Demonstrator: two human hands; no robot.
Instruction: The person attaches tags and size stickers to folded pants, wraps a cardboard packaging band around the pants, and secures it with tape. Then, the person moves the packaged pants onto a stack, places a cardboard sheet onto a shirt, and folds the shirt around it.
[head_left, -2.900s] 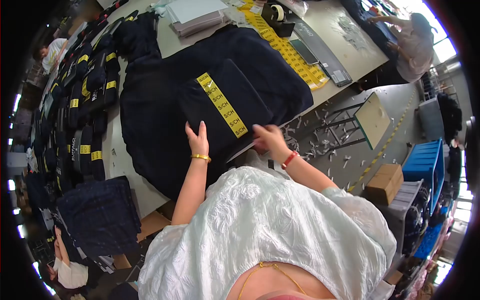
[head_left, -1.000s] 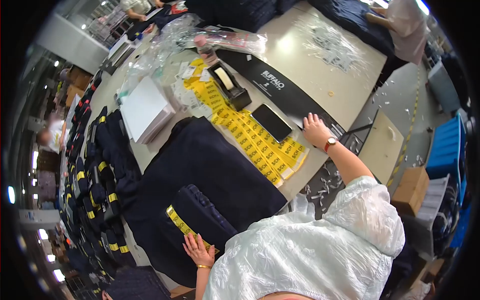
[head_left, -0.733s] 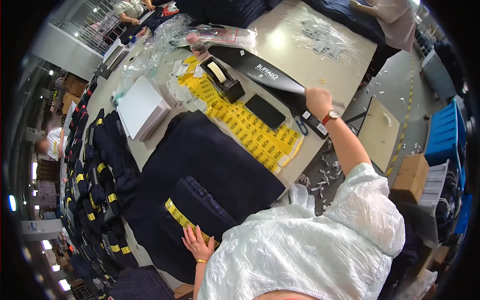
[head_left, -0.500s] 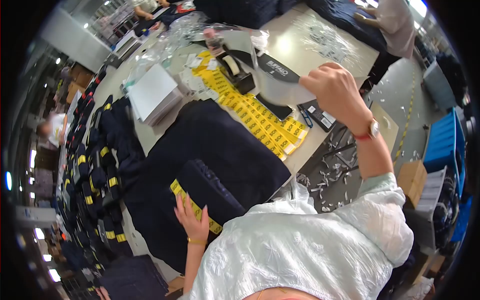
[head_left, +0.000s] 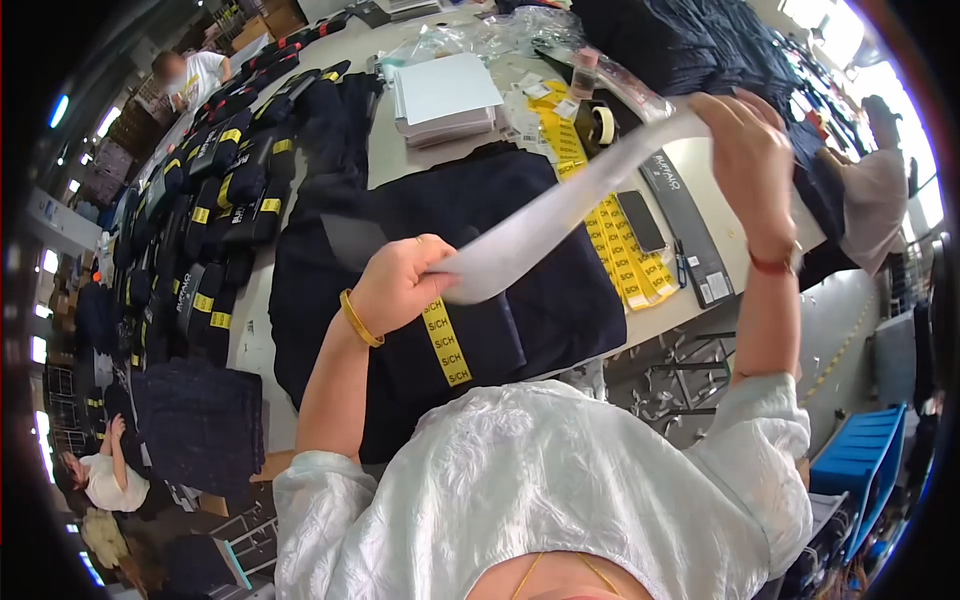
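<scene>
Clearly, left fingers [head_left: 432, 262] and right fingers [head_left: 728, 116] pinch a pale strip [head_left: 545, 222].

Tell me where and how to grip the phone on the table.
Probably best to grip the phone across its middle by both long edges, coming from above. It lies flat, dark face up, over the yellow printed strips; its slim, oblong shape makes the width the easier span, while the BUFFALO strip lies along its right side.

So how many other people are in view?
3: one person at upper left, a second person at lower left, a third person at the right. More may be hidden.
</scene>
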